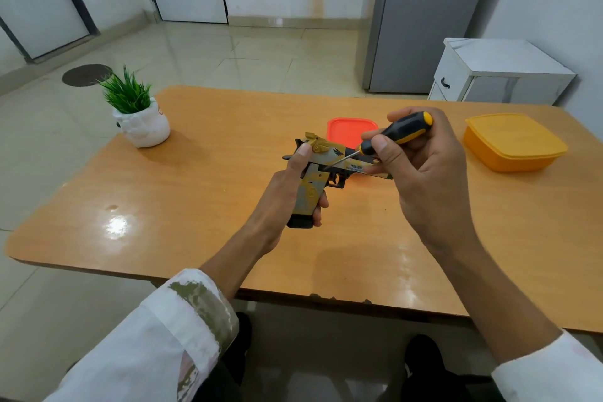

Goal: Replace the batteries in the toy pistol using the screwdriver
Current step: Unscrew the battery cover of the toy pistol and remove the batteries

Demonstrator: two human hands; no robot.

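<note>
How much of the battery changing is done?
Just starting. Nothing looks done: the toy pistol looks closed, and no cover or batteries show on the table. Right now the screwdriver tip touches its side, probably at a screw. Left: opening it, swapping batteries, screwing it shut.

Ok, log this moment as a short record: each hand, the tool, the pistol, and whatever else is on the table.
left hand: grips the toy pistol by its grip, barrel pointing right
right hand: holds the screwdriver by its black-and-yellow handle
screwdriver tip: on the pistol's side, just above the grip
batteries: none visible
behind pistol: red container, partly hidden
table, right: yellow container, lid on
table, left: potted plant
</note>
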